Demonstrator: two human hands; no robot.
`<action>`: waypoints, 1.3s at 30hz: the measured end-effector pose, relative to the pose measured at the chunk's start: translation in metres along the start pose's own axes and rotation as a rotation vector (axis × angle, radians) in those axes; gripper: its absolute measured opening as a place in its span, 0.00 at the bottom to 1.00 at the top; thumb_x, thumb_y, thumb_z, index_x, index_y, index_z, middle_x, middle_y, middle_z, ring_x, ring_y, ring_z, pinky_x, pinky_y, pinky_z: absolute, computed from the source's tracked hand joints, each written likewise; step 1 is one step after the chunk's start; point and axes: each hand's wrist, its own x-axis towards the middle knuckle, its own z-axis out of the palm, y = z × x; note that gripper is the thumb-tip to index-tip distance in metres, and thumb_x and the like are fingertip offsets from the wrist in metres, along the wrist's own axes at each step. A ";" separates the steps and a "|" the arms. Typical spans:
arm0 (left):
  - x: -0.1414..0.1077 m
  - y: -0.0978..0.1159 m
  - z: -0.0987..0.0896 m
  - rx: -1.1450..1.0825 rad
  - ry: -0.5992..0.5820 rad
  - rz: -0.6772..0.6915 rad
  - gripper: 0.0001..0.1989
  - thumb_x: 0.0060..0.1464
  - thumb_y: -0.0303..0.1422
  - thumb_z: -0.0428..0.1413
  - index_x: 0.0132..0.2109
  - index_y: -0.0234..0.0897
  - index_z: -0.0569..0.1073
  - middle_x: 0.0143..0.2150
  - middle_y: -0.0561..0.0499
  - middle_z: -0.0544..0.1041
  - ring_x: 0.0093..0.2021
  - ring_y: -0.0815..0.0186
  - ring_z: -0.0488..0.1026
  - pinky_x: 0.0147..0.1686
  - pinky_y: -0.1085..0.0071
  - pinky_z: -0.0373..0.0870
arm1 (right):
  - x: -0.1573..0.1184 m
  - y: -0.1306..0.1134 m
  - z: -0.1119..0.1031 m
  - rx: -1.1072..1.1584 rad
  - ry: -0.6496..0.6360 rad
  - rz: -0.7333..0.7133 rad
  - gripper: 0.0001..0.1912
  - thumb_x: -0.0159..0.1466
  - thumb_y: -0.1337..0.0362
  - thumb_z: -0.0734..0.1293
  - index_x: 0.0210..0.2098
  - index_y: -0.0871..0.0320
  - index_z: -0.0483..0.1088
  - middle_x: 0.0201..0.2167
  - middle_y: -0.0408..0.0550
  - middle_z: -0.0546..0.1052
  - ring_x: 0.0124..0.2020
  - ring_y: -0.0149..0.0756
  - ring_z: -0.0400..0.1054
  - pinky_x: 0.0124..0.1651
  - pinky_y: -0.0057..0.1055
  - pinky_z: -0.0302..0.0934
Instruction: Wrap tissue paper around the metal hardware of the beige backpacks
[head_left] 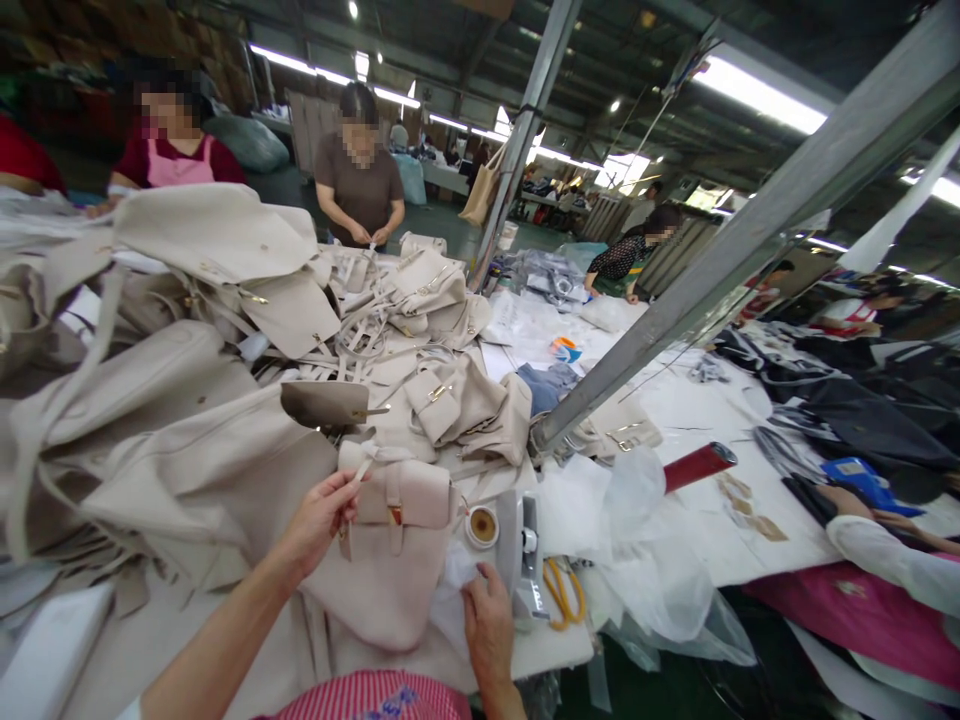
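In front of me a pale beige handbag [397,580] lies with its flap up and a gold-coloured clasp facing me. My left hand [330,515] is closed at the bag's upper left corner, pinching a narrow beige strap [364,464] between thumb and fingers. Low at the bag's right side, my right hand [489,615] is closed on the edge of a thin, crumpled white sheet [453,592]; its fingertips are partly hidden. Just beyond that hand sits a small round tub [482,526] with brown contents.
Beige bags [217,460] heap up on the left. Yellow-handled scissors [562,592] and a grey tape dispenser-like object [528,545] lie right. Clear plastic bags [652,570] overhang the table edge. A slanted metal post [637,350] crosses the table. A co-worker's sleeve [892,555] is at far right.
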 end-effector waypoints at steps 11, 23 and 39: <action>0.000 -0.003 -0.003 -0.024 -0.018 -0.025 0.18 0.37 0.38 0.68 0.35 0.32 0.76 0.21 0.60 0.65 0.18 0.79 0.57 0.19 0.78 0.54 | 0.000 0.013 0.010 0.306 0.030 0.100 0.14 0.66 0.66 0.57 0.33 0.54 0.73 0.51 0.56 0.75 0.51 0.46 0.71 0.51 0.42 0.66; -0.001 -0.004 -0.004 -0.037 -0.031 -0.032 0.19 0.37 0.39 0.68 0.35 0.33 0.75 0.21 0.60 0.66 0.18 0.78 0.58 0.20 0.79 0.56 | -0.010 0.032 0.019 0.664 0.126 0.464 0.23 0.63 0.55 0.59 0.50 0.62 0.69 0.52 0.64 0.75 0.53 0.49 0.71 0.57 0.46 0.63; -0.003 -0.003 -0.002 -0.019 -0.024 -0.062 0.23 0.33 0.42 0.70 0.35 0.33 0.74 0.21 0.60 0.67 0.18 0.79 0.60 0.21 0.79 0.58 | 0.005 0.000 0.006 0.817 0.094 0.709 0.18 0.49 0.51 0.69 0.32 0.59 0.72 0.23 0.46 0.75 0.28 0.44 0.70 0.36 0.38 0.64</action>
